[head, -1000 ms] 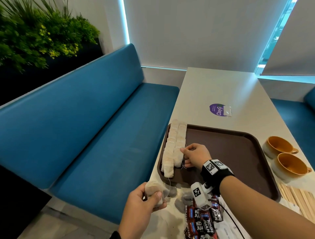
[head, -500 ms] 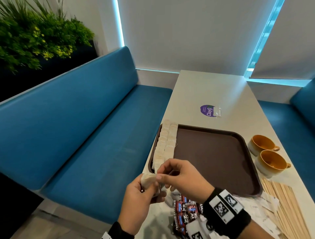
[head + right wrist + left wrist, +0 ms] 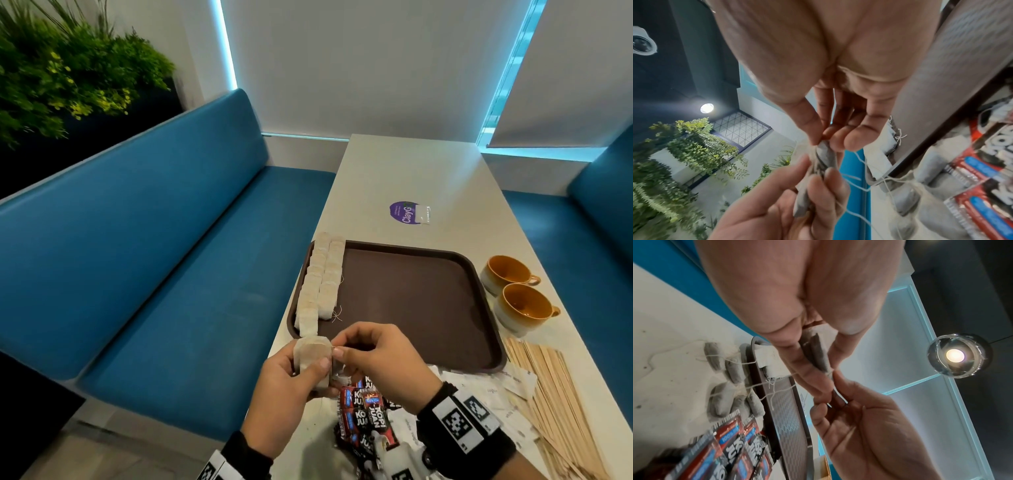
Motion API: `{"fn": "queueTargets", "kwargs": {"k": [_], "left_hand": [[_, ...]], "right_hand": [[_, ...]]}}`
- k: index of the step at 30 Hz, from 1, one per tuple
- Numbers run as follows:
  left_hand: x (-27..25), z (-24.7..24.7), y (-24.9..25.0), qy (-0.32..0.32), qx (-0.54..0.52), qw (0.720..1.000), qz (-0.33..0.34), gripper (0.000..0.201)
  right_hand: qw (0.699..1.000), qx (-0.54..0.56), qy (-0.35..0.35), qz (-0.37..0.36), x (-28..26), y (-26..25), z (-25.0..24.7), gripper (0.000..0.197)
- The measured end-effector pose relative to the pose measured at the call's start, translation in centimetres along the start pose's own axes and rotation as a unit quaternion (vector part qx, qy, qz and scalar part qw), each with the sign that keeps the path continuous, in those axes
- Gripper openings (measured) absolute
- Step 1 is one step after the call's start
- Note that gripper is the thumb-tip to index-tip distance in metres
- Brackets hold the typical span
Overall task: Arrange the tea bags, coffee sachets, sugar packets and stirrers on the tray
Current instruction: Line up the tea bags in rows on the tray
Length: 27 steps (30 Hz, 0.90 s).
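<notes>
My left hand [image 3: 301, 373] holds a small stack of pale tea bags [image 3: 312, 356] just off the near left corner of the brown tray [image 3: 411, 301]. My right hand [image 3: 337, 351] pinches the edge of the top tea bag [image 3: 825, 155] between thumb and forefinger. In the left wrist view that same pinch sits at the tea bag's corner [image 3: 823, 360]. Two rows of tea bags [image 3: 322, 281] lie along the tray's left side. Red and black coffee sachets [image 3: 363, 414], white sugar packets [image 3: 493, 394] and wooden stirrers [image 3: 555, 394] lie on the table near me.
Several loose tea bags [image 3: 725, 369] with strings lie on the table beside the tray's near edge. Two orange cups [image 3: 513, 291] stand right of the tray. A purple sticker [image 3: 406, 212] is further back. Blue benches [image 3: 154, 257] flank the table.
My right hand left the tea bag rows on the tray and came back to the stack in my left hand, where it now pinches the top bag. The view swung right.
</notes>
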State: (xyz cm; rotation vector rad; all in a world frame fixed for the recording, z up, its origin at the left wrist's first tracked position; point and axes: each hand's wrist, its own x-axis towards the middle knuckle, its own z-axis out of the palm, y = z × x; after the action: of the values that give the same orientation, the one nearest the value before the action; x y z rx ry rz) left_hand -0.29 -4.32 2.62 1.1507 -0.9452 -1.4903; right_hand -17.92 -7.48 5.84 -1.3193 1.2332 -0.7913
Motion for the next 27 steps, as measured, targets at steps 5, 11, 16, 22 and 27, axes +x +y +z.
{"fn": "queueTargets", "kwargs": {"k": [5,11,16,22,27], "left_hand": [[-0.4,0.5,-0.1,-0.045,-0.058,0.997,-0.026,0.034],[-0.2,0.7,0.1,-0.037,-0.049,0.998,-0.027,0.027],[-0.4,0.9,0.1,-0.059,-0.039,0.997,-0.026,0.025],[-0.3,0.7,-0.4,-0.092,-0.018,0.995,-0.013,0.046],[-0.4,0.9,-0.3,-0.076,-0.049,0.996,-0.025,0.035]], "right_hand": [[0.998,0.026,0.046,0.016,-0.2,1.0,-0.7,0.006],[0.997,0.063,0.042,0.019,-0.9,1.1,-1.0,0.003],[0.996,0.069,0.058,0.002,-1.1,1.2,-0.9,0.018],[0.997,0.047,0.052,-0.022,-1.3,1.3,-1.2,0.005],[0.995,0.084,0.047,-0.024,-1.7,1.1,-1.5,0.010]]}}
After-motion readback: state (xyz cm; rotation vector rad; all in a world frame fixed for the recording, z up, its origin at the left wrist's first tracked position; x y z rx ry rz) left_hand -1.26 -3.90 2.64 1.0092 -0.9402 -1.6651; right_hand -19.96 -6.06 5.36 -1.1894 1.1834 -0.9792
